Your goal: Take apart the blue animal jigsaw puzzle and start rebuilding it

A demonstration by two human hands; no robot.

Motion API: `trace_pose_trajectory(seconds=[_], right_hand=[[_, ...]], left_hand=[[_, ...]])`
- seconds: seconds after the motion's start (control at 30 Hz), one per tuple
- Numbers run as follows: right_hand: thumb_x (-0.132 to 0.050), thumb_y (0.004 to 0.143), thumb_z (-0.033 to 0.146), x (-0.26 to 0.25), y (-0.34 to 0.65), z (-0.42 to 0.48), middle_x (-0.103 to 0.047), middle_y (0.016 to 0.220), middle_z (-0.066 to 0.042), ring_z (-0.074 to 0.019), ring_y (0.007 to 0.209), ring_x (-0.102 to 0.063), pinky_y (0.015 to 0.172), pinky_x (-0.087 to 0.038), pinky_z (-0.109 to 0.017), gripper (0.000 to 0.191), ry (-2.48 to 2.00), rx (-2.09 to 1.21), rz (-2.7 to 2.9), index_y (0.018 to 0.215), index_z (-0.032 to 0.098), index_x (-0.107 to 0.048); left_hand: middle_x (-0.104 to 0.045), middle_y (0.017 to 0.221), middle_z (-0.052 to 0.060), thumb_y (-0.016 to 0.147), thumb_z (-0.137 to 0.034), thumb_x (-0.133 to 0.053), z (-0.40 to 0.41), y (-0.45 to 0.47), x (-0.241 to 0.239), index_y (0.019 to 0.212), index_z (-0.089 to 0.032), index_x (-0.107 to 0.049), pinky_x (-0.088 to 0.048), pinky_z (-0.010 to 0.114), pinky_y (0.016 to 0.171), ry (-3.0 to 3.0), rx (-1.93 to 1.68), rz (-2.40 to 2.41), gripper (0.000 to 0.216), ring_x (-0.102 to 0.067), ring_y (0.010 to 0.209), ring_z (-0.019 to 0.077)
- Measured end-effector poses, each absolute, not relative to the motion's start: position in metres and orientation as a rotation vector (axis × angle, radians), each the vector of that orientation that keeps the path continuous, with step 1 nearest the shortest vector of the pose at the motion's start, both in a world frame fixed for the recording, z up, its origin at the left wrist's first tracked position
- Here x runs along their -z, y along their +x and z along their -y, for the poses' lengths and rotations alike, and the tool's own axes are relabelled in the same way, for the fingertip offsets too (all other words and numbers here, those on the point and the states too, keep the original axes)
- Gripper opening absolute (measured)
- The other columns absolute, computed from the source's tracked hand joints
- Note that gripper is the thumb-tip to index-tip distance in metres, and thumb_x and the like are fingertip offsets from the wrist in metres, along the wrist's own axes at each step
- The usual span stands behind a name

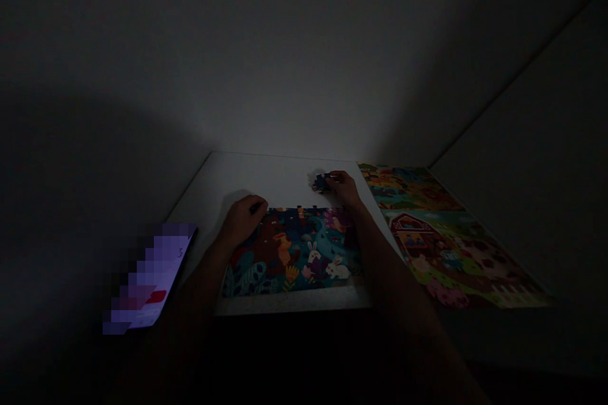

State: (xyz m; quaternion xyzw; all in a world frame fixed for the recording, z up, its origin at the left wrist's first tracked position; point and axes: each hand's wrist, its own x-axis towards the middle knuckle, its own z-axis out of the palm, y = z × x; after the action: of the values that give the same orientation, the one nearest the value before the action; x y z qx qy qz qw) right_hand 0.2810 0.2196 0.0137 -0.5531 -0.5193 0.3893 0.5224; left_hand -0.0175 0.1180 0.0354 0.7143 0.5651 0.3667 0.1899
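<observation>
A partly built jigsaw puzzle (pixel 297 250) with rabbits, a bear and plants lies on a white table (pixel 266 174) in a dark room. My left hand (pixel 242 218) rests curled on the puzzle's upper left corner, fingers bent, pressing on the pieces. My right hand (pixel 344 188) is past the puzzle's top edge, its fingers pinched on a small dark blue puzzle piece (pixel 322 183) just above the table top.
Two finished picture puzzles lie to the right, one with a red barn (pixel 451 253) and an orange one (pixel 408 186) behind it. A lit, blurred screen (pixel 147 275) sits at the table's left edge. A plain wall stands close behind.
</observation>
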Motion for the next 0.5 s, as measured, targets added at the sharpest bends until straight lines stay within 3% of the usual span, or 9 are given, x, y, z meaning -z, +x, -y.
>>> trace_pose_trajectory(seconds=[0.5], right_hand=[[-0.065, 0.069, 0.032, -0.0153, 0.2728, -0.2137, -0.063, 0.081, -0.002, -0.0162, 0.069, -0.06, 0.059, -0.048, -0.028, 0.034, -1.482, -0.74, 1.363, 0.1, 0.019, -0.06]], left_hand=[[-0.069, 0.088, 0.006, 0.085, -0.04, -0.048, -0.1197, -0.0204, -0.0333, 0.085, -0.019, -0.066, -0.051, 0.033, 0.08, 1.958, -1.156, -1.611, 0.028, -0.065, 0.083, 0.0207]])
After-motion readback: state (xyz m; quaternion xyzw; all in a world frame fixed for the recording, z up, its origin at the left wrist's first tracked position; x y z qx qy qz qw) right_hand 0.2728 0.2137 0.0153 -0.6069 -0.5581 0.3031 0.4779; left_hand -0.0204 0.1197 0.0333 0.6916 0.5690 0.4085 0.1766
